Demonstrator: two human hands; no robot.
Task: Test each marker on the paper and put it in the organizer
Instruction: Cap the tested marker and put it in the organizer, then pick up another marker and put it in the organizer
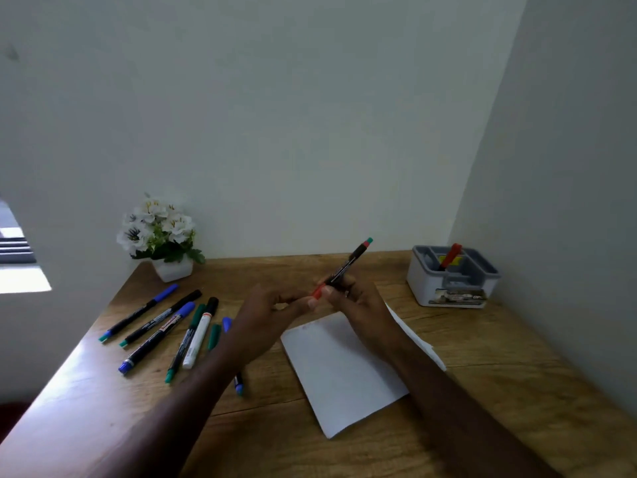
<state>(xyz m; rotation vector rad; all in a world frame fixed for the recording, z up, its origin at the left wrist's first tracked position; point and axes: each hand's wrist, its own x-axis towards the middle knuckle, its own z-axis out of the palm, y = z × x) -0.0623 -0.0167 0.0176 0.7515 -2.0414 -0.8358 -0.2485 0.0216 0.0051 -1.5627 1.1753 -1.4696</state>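
One red marker (451,256) already stood in the organizer (452,277) far right, while both hands' grips held another marker (341,269) above the paper (339,370), its red cap (317,291) pinched by the left hand (265,315) and its barrel by the right hand (355,298), and several markers (162,326) waited left on the surface (482,374).

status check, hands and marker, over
Right hand grips red-capped marker; left hand pinches its cap. Paper unobstructed below. One marker already in organizer.

Setting: small desk nook, probably home study or office corner. Wooden desk (482,374) fits between plain white walls (275,115) behind and right. On desk: potted white flowers (160,232) at back left, grey organizer (451,277) at back right, loose markers (162,326) left, white paper (341,367) centre
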